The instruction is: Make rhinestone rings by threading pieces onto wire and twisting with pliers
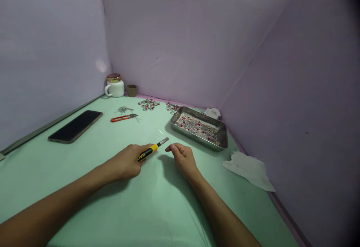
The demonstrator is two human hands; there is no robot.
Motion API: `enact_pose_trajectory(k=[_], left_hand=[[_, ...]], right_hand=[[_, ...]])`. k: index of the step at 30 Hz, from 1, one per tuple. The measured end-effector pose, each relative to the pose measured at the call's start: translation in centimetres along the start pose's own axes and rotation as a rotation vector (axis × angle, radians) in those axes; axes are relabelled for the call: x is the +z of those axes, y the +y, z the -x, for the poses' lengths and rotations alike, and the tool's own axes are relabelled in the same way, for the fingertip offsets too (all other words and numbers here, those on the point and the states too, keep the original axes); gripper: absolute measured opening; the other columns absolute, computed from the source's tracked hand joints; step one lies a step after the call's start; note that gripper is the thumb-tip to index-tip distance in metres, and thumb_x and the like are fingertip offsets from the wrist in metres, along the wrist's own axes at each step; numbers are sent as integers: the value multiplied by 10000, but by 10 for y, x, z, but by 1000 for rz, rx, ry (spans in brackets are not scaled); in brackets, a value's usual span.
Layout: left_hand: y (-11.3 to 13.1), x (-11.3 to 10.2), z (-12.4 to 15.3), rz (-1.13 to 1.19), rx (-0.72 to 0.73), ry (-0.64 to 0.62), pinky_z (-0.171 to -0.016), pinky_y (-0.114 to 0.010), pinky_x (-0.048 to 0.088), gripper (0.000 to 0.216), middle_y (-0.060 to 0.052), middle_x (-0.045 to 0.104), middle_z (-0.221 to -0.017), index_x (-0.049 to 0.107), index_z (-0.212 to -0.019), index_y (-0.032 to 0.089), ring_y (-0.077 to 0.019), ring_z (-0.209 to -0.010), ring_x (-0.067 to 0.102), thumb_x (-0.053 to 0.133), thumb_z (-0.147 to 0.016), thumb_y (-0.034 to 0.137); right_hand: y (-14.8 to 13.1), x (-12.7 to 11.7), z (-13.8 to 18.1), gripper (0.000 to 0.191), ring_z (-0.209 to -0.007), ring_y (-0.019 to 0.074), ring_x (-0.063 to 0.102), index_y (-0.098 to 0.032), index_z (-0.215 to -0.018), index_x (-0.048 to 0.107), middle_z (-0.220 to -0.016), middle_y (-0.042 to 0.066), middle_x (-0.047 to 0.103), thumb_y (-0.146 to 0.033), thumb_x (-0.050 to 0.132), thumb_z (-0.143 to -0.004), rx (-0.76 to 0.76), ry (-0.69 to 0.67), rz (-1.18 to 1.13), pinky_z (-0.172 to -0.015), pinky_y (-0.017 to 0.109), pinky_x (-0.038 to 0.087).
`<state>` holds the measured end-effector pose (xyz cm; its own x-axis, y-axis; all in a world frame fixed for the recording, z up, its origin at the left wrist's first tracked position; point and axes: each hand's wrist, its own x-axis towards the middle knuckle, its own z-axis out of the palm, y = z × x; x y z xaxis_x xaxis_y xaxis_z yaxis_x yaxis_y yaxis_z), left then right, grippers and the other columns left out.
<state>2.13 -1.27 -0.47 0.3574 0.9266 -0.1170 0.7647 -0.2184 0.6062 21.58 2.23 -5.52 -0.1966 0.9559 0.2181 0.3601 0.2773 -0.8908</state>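
My left hand (125,161) grips a yellow-and-black utility knife (149,152), its handle lettered "HA" with the rest unreadable. My right hand (183,160) is pinched closed, fingertips (170,148) just beside the knife's steel blade (162,142). Beyond, a rectangular steel tray (199,128) holds small red and silver stones (197,128) on the pale green tabletop (84,172).

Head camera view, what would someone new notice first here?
The eye goes first to the yellow box cutter gripped in the left hand, near the right hand with its fingers curled, above the green table. Just beyond them, to the right, sits a metal tray scattered with red and silver beads. Far to the left lies a black phone.
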Motion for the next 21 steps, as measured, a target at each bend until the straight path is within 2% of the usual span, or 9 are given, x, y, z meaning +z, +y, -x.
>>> enact_pose_trajectory(k=[3, 5, 8, 9, 11, 13, 16, 19, 21], left_hand=[[-3, 8, 0, -270, -39, 120, -809, -354, 418, 706, -82, 614, -1051, 415, -1260, 264, -271, -1003, 551, 445, -602, 10], [-4, 9, 0, -298, -54, 141, -836, -374, 405, 769, -93, 600, -1095, 365, -1301, 269, -284, -1050, 527, 435, -588, -9], [-1, 3, 0, -59, 37, 76, -783, -314, 429, 551, -42, 640, -965, 531, -1115, 247, -249, -959, 570, 435, -617, 34], [0, 0, 0, 58, 54, 30, -720, -288, 444, 409, -21, 645, -864, 580, -976, 226, -229, -866, 595, 445, -626, 63], [2, -4, 1, 319, 8, -87, -549, -256, 442, 159, 18, 593, -642, 551, -737, 196, -180, -620, 588, 468, -624, 122], [3, -6, 2, 580, -83, -216, -430, -237, 399, 64, 40, 534, -530, 501, -664, 185, -137, -458, 520, 490, -608, 157], [2, -6, 3, 858, -118, -348, -382, -227, 378, 100, 24, 555, -538, 516, -686, 170, -128, -428, 508, 525, -598, 216], [-1, -4, 1, 869, -128, -367, -383, -234, 375, 100, 20, 561, -555, 509, -684, 172, -127, -418, 506, 527, -604, 229], [-3, -4, -1, 694, -115, -295, -422, -247, 391, 57, 30, 545, -548, 500, -674, 179, -131, -432, 508, 501, -618, 184]], right_hand=[[0, 1, -1, 313, -531, 125, 443, -167, -686, 652, -521, -26, 480, -335, 417, -806, 20, 12, 5, -514, 220, 315], [0, 1, -1, 318, -539, 127, 452, -167, -680, 652, -541, -21, 506, -336, 413, -805, 21, 13, 0, -513, 221, 314], [-1, 1, -2, 317, -533, 123, 443, -164, -676, 648, -545, -20, 507, -337, 416, -805, 9, 7, -16, -515, 220, 315], [-1, 0, -2, 313, -527, 120, 435, -163, -677, 646, -539, -23, 497, -336, 418, -806, 1, 6, -22, -514, 219, 312], [-1, 0, -1, 307, -513, 113, 413, -164, -685, 642, -522, -28, 466, -334, 420, -812, -12, 6, -41, -505, 214, 304], [0, 0, -1, 311, -493, 107, 389, -164, -697, 642, -493, -37, 423, -342, 418, -820, -15, 0, -66, -491, 209, 294], [4, 1, -1, 330, -461, 104, 361, -159, -725, 657, -444, -49, 365, -357, 412, -826, -3, -12, -98, -472, 209, 285], [7, 3, -1, 342, -439, 102, 346, -151, -728, 669, -419, -52, 345, -366, 418, -817, 14, -21, -111, -456, 210, 277], [8, 5, -2, 352, -433, 102, 348, -149, -718, 671, -412, -49, 350, -380, 421, -808, 30, -16, -114, -450, 210, 276]])
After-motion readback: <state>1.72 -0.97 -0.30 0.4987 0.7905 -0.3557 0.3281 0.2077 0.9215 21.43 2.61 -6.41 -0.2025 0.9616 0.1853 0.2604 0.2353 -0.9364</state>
